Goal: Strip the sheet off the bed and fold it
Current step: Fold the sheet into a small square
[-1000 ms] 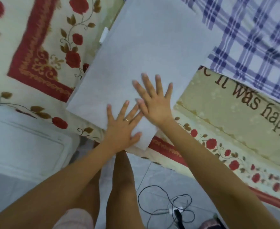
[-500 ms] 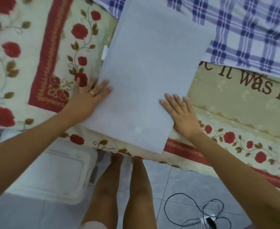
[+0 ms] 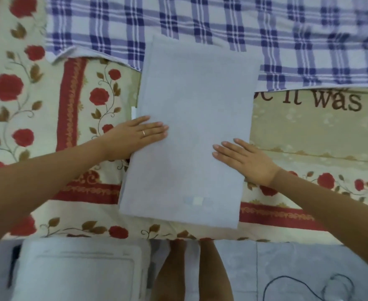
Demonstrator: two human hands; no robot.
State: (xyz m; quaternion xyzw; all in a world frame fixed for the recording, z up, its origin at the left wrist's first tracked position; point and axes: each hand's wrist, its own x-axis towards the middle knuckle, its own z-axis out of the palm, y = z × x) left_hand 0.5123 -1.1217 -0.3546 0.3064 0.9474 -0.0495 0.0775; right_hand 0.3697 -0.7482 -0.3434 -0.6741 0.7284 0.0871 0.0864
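Head view, left to right.

Floral bed cover (image 3: 48,105) at left, bare of the sheet.

Left hand (image 3: 139,135): fingers straight and close together, palm down, fingertips over the left long edge of the folded sheet (image 3: 191,118); ring (image 3: 143,133) visible. Pressing flat, pinching nothing.

Sheet: pale blue rectangle, already folded small, lying on the cover near the bed's front edge. Long axis runs away from the person, far end leaning slightly right and overlapping the plaid cloth (image 3: 309,40).

Right hand (image 3: 246,161): fingers straight, slightly spread, flat on the right long edge, a little nearer the person than the left.

Judgement: sheet lies squarely between the hands, both equally close. Any further fold would likely go across the long axis, near short edge carried to far.
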